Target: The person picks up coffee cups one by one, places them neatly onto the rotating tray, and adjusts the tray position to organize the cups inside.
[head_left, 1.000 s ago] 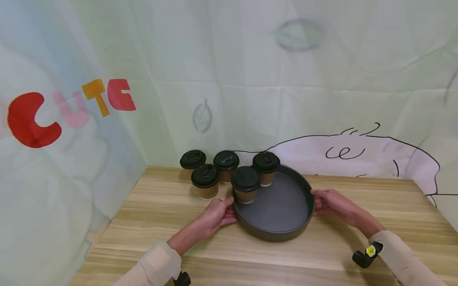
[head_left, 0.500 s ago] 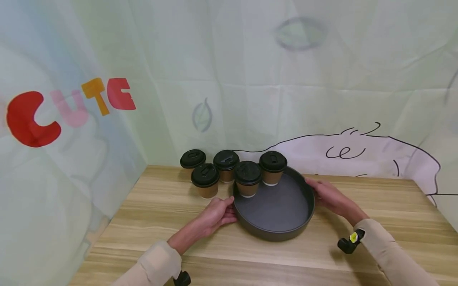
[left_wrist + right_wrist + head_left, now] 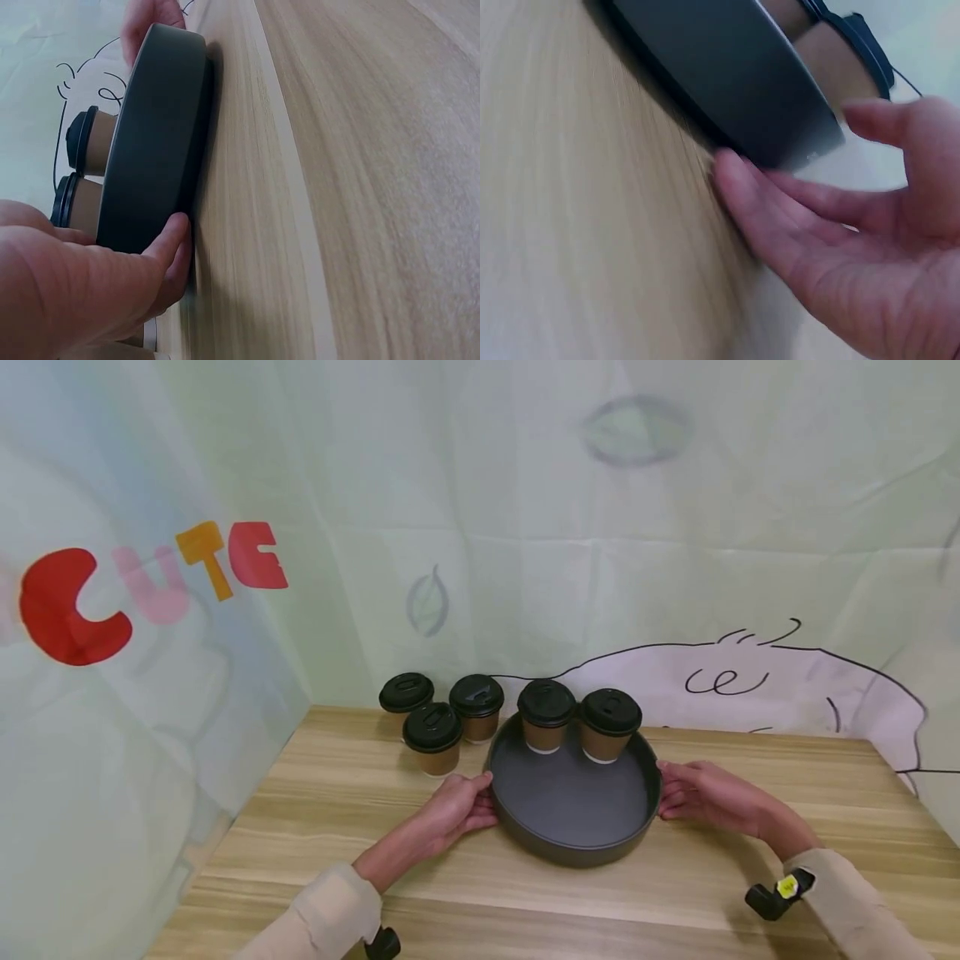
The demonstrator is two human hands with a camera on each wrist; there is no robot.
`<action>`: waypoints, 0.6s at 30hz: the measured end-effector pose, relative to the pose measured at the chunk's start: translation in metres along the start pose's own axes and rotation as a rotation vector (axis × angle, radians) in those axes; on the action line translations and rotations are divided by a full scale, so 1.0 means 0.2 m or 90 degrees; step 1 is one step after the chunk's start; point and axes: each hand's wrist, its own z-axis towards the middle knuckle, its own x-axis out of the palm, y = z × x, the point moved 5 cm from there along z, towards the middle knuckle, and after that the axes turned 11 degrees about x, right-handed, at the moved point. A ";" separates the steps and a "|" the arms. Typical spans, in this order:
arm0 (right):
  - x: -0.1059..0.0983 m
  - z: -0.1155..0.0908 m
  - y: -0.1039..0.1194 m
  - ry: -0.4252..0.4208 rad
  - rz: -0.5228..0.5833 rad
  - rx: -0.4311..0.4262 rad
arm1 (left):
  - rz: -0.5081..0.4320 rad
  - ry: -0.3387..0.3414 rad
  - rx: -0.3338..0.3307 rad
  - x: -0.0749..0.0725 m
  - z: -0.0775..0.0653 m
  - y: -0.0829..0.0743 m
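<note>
A dark grey round baking pan (image 3: 576, 802) rests on the wooden table between both hands. Two lidded paper coffee cups stand upright in its back part: one at back left (image 3: 544, 731), one at back right (image 3: 604, 742). My left hand (image 3: 454, 808) grips the pan's left side, thumb at the rim and fingers low on the wall (image 3: 157, 135). On the opposite side my right hand (image 3: 712, 797) holds the pan, thumb by the rim and fingers at the bottom edge, blurred in the right wrist view. The fingertips beneath the pan's edge are hidden.
Three more lidded coffee cups stand left of the pan: one at the back (image 3: 406, 695), one beside it (image 3: 477, 703) and one in front (image 3: 434, 745). A printed curtain (image 3: 525, 593) hangs behind the table (image 3: 322, 810) and along its left side.
The pan has turned clockwise in place, carrying its two cups from the left side to the back and right. My right hand went forward, then came back right; the left hand stayed put.
</note>
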 end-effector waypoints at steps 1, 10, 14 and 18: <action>0.00 0.01 0.01 -0.014 -0.002 -0.007 | 0.002 -0.002 0.001 0.00 0.00 0.00; -0.01 0.04 0.04 -0.097 -0.020 -0.006 | 0.006 0.009 0.009 0.01 0.00 0.00; -0.01 0.02 0.00 -0.058 -0.014 0.001 | 0.009 0.008 0.007 0.01 0.00 0.00; 0.00 0.01 -0.02 -0.032 0.022 0.004 | 0.010 0.004 0.007 0.00 0.00 0.01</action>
